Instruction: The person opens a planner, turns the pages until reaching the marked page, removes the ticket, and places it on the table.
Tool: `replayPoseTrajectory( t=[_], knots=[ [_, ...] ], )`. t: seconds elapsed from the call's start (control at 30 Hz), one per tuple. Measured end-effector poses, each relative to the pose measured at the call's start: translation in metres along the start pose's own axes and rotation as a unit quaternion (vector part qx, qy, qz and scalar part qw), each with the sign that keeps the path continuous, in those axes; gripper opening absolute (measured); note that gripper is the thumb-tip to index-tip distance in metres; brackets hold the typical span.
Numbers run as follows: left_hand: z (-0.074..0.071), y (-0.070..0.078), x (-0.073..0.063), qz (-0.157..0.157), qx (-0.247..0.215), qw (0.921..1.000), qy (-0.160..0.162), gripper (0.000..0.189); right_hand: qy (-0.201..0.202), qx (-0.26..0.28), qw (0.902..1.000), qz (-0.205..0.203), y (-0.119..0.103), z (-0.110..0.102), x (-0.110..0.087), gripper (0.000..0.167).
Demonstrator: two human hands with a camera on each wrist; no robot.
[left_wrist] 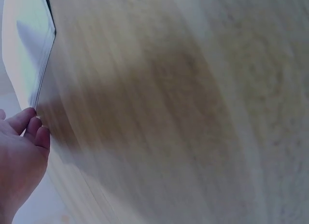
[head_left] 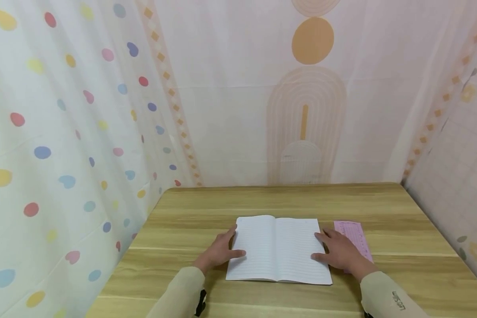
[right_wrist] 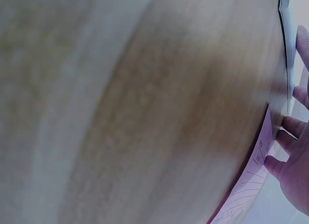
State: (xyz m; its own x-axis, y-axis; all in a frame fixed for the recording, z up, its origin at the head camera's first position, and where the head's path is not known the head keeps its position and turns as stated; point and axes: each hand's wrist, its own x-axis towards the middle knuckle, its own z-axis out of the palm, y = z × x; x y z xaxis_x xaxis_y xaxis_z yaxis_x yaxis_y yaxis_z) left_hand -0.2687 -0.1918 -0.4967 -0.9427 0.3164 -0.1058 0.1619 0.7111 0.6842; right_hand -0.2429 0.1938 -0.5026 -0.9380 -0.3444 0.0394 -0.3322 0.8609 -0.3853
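An open notebook (head_left: 276, 249) with white ruled pages lies flat on the wooden table. At its left edge rests my left hand (head_left: 218, 251), thumb on the page and fingers spread along the side. My right hand (head_left: 339, 249) touches the right edge, its thumb and forefinger on the page. Partly under that hand is a pink printed sheet (head_left: 354, 236). In the left wrist view, the left fingers (left_wrist: 30, 120) touch the notebook's edge (left_wrist: 41, 64). The right wrist view has the right hand (right_wrist: 297, 168) by the notebook (right_wrist: 288, 50), with lower fingers at the pink sheet (right_wrist: 248, 180).
The wood-grain table (head_left: 278, 201) extends around the notebook on all sides. A dotted curtain (head_left: 75, 145) hangs at the left, and a patterned curtain (head_left: 230, 110) stands behind the table's far edge.
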Motion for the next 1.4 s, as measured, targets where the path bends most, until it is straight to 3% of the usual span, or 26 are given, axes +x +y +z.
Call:
replayPoseTrajectory(
  t=[0.17, 0.3, 0.5, 0.63, 0.77, 0.87, 1.0, 1.17, 1.4],
  knots=[
    [0.002, 0.003, 0.003, -0.019, -0.025, 0.9994, -0.015, 0.100, 0.000, 0.002, 1.0000, 0.001, 0.002, 0.002, -0.001, 0.077],
    [0.003, 0.007, 0.006, -0.015, -0.067, 0.9972, -0.030, 0.101, 0.000, 0.007, 1.0000, 0.002, 0.003, 0.002, -0.002, 0.077],
    [0.012, 0.011, 0.009, -0.004, -0.175, 0.9833, -0.049, 0.102, -0.003, 0.006, 1.0000, 0.002, 0.003, 0.005, -0.003, 0.078],
    [0.016, 0.012, 0.010, 0.004, -0.226, 0.9741, -0.011, 0.097, 0.000, 0.009, 1.0000, -0.002, 0.001, 0.005, -0.003, 0.078],
    [0.011, 0.012, 0.009, 0.017, -0.226, 0.9725, 0.052, 0.089, 0.005, 0.006, 0.9999, -0.008, -0.001, 0.002, -0.002, 0.077],
    [0.003, 0.013, 0.008, 0.009, -0.227, 0.9705, 0.082, 0.086, 0.004, 0.001, 1.0000, -0.007, -0.001, 0.001, -0.002, 0.077],
    [-0.006, 0.014, 0.008, 0.007, -0.245, 0.9651, 0.091, 0.080, -0.002, 0.002, 1.0000, -0.002, -0.002, 0.001, -0.001, 0.077],
    [-0.010, 0.017, 0.013, 0.040, -0.277, 0.9577, 0.068, 0.063, -0.004, 0.004, 1.0000, 0.001, -0.002, 0.000, 0.000, 0.077],
    [-0.012, 0.029, 0.015, 0.044, -0.278, 0.9577, 0.061, 0.056, -0.014, 0.009, 0.9999, 0.000, -0.003, -0.006, -0.001, 0.076]
  ],
)
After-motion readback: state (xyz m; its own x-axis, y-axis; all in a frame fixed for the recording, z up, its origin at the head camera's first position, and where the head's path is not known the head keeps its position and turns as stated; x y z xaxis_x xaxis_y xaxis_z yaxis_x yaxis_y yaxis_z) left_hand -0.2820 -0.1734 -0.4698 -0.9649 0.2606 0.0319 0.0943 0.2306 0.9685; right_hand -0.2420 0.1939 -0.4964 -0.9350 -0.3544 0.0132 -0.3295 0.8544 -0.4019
